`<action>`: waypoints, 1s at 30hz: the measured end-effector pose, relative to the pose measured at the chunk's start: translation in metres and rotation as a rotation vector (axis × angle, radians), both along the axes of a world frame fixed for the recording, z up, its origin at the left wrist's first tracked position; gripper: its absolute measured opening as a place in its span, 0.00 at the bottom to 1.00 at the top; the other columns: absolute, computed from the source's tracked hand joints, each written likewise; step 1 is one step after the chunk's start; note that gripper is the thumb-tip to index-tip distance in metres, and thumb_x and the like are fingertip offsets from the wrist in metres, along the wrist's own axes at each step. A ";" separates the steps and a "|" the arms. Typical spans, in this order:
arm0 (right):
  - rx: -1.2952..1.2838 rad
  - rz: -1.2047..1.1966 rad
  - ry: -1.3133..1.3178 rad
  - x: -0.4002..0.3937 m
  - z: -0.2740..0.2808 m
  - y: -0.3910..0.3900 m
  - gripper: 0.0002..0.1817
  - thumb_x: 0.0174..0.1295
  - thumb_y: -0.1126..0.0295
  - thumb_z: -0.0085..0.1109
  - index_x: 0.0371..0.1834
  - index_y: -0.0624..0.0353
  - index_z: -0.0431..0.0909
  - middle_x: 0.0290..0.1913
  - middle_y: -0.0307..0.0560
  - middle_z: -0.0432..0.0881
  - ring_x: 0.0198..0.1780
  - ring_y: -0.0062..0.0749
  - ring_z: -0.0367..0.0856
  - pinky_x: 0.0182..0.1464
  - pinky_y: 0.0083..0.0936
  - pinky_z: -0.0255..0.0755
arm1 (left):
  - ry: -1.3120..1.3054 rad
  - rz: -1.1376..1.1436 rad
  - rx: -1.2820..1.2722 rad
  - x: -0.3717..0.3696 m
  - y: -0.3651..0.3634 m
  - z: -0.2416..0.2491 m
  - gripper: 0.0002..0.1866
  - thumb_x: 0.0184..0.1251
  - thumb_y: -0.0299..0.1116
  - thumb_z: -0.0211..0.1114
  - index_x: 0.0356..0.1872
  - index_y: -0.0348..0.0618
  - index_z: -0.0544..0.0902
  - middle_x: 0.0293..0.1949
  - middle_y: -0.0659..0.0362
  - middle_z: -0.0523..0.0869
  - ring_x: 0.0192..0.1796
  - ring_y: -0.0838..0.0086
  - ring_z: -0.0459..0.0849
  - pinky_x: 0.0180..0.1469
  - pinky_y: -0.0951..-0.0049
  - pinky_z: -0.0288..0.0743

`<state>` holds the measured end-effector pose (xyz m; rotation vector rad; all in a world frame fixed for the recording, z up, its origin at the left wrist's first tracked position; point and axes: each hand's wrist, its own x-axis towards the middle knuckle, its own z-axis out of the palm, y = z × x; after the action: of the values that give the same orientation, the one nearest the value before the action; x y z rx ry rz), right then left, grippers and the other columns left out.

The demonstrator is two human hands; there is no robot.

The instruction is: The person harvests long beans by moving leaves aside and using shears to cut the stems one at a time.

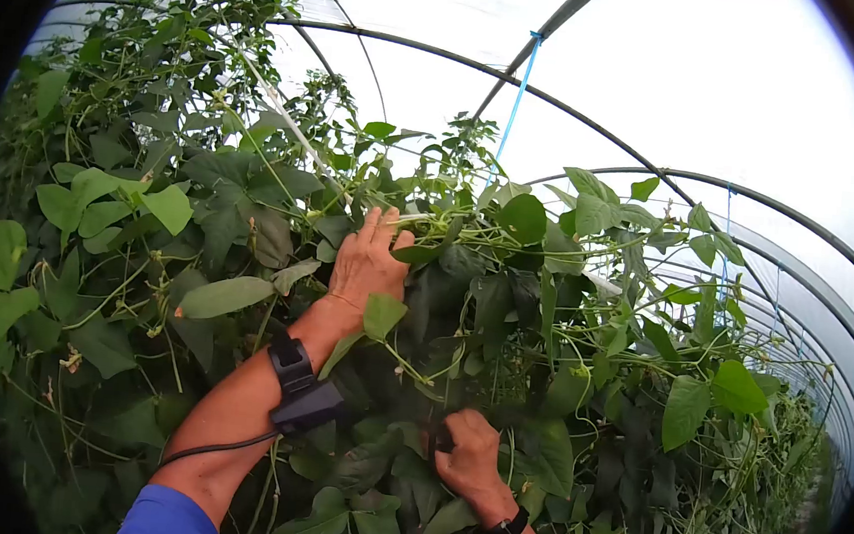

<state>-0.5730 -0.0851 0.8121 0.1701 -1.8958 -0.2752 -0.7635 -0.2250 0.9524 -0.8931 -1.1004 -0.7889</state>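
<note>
Leaves [452, 269] around both hands [370, 263]

This seems to be a greenhouse: curved metal hoops [600, 113] carry pale sheeting [809, 126] over tall rows of leafy climbing vines [231, 201].

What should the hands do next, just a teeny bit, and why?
Maybe the left hand should gently lift the vines a little. It's already up at them, while the right hand is curled lower down among crowded leaves. That might give it more room.
</note>
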 end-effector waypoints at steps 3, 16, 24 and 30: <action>-0.010 0.049 -0.007 0.010 -0.008 -0.002 0.12 0.41 0.76 0.64 0.28 0.61 0.72 0.29 0.51 0.73 0.33 0.51 0.74 0.35 0.41 0.69 | 0.046 -0.032 0.062 0.001 0.002 -0.023 0.23 0.51 0.26 0.63 0.53 0.39 0.76 0.59 0.41 0.73 0.64 0.42 0.69 0.55 0.49 0.70; -0.293 0.262 -0.160 0.104 -0.077 -0.017 0.12 0.52 0.69 0.69 0.32 0.65 0.76 0.28 0.50 0.76 0.31 0.45 0.77 0.34 0.33 0.71 | -0.298 0.166 -0.312 -0.012 -0.022 -0.196 0.27 0.52 0.34 0.66 0.57 0.44 0.75 0.66 0.45 0.65 0.67 0.39 0.62 0.61 0.50 0.69; -0.630 0.315 -0.362 0.131 -0.157 -0.017 0.16 0.55 0.63 0.70 0.32 0.67 0.79 0.29 0.49 0.80 0.30 0.33 0.80 0.33 0.27 0.72 | -0.470 -0.058 -0.453 0.030 -0.044 -0.219 0.27 0.57 0.38 0.64 0.59 0.42 0.73 0.70 0.46 0.61 0.70 0.41 0.58 0.65 0.52 0.64; -0.823 0.294 -0.418 0.169 -0.124 -0.050 0.16 0.55 0.63 0.70 0.35 0.67 0.81 0.28 0.46 0.80 0.29 0.25 0.78 0.33 0.24 0.71 | -0.658 -0.392 -0.350 0.030 -0.051 -0.237 0.31 0.54 0.42 0.68 0.58 0.37 0.73 0.66 0.36 0.65 0.67 0.43 0.65 0.63 0.56 0.66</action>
<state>-0.4037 -0.1353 0.6879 -0.0615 -2.2035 0.7919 -0.7339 -0.2757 0.7158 -1.2051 -1.7021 -1.2949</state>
